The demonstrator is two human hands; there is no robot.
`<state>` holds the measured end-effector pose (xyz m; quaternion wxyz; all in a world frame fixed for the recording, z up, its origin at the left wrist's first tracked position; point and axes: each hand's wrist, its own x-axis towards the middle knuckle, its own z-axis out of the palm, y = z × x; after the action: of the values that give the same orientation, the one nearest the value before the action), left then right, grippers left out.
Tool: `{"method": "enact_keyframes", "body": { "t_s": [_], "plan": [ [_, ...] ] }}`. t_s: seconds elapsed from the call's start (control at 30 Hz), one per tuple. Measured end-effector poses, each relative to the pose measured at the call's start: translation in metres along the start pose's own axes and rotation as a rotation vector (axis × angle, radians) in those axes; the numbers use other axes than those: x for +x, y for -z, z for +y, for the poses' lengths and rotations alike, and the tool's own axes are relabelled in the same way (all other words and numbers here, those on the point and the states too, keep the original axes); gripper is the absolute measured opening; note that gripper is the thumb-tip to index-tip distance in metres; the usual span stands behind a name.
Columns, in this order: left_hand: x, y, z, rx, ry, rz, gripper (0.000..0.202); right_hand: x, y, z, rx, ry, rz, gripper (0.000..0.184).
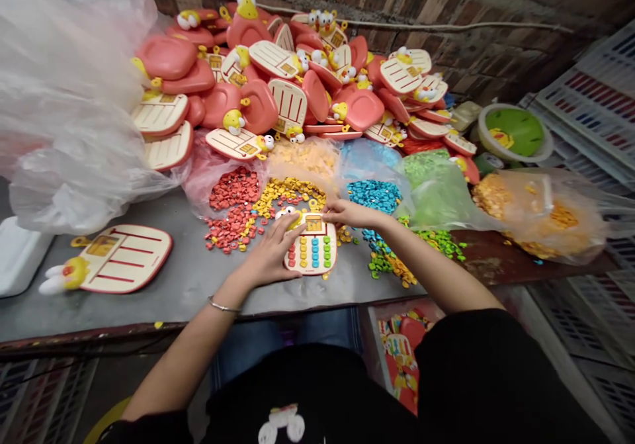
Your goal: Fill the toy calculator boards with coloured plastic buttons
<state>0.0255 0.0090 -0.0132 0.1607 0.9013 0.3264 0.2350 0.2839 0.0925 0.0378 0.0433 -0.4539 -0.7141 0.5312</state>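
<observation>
A cream toy calculator point(313, 249) with yellow, orange, blue and green buttons lies on the grey table point(188, 285) in front of me. My left hand point(270, 255) rests on its left side, fingers curled round the edge by the yellow chick head. My right hand point(347, 214) reaches over its top edge near the small screen, fingers pinched together; whether they hold a button is too small to tell. Loose red buttons point(233, 209), yellow buttons point(285, 192) and blue buttons point(374, 196) lie in heaps just beyond the calculator.
A big pile of pink and cream calculator shells point(297, 80) fills the back against a brick wall. One shell lies face down point(116, 259) at the left. Clear plastic bags point(64, 100) bulge at the left, orange parts in a bag point(540, 216) at the right, white crates point(595, 106) beyond.
</observation>
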Motion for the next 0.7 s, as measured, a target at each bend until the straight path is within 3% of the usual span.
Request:
{"method": "enact_keyframes", "body": {
  "t_s": [0.13, 0.27, 0.37, 0.47, 0.53, 0.6, 0.63, 0.7],
  "plan": [
    [-0.001, -0.001, 0.002, 0.040, -0.095, 0.087, 0.100, -0.024, -0.017, -0.002, -0.031, 0.138, 0.158, 0.036],
    [-0.003, 0.000, 0.003, 0.113, -0.136, 0.307, 0.100, -0.061, -0.032, -0.011, -0.057, 0.203, 0.488, 0.038],
    [-0.004, 0.002, 0.003, 0.080, -0.106, 0.384, 0.105, -0.101, -0.051, 0.000, 0.099, 0.195, 0.748, 0.041],
    [-0.004, 0.002, 0.003, 0.084, -0.068, 0.338, 0.098, -0.158, -0.092, 0.037, 0.322, 0.080, 1.127, 0.042],
    [-0.004, 0.001, 0.003, 0.105, -0.045, 0.292, 0.091, -0.202, -0.134, 0.075, 0.532, -0.027, 1.523, 0.043],
    [-0.003, 0.000, 0.003, 0.127, -0.027, 0.235, 0.085, -0.247, -0.181, 0.117, 0.721, -0.182, 1.826, 0.041],
    [-0.003, -0.001, 0.003, 0.140, -0.017, 0.206, 0.081, -0.267, -0.202, 0.137, 0.759, -0.251, 1.946, 0.039],
    [-0.002, 0.000, 0.004, 0.163, 0.010, 0.166, 0.075, -0.299, -0.237, 0.171, 0.715, -0.350, 2.056, 0.034]
  ]
}}
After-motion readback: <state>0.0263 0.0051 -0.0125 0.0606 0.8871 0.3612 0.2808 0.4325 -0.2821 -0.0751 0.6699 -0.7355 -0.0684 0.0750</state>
